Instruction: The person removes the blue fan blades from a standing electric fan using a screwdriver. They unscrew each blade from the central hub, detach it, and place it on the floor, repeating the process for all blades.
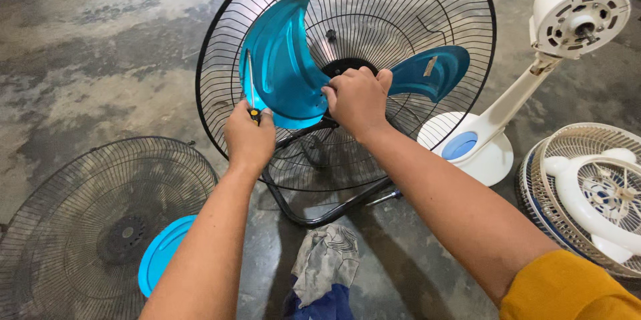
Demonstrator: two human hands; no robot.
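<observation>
A black floor fan stands tilted on its black tube stand (314, 216), with its rear wire grille (400, 13) facing me. Two blue blades show: a large one (284, 60) at the left and a smaller one (431, 70) at the right. My right hand (357, 96) is closed on the black hub at the fan's centre. My left hand (248, 134) grips a screwdriver (251, 90) with a yellow-and-black handle, its shaft lying upward across the large blade.
A loose black wire grille (80, 226) lies on the concrete floor at lower left with a blue blade (160, 253) on its edge. A white fan motor and stand (567, 20), a white grille (587, 193) and a grey rag (327, 260) lie nearby.
</observation>
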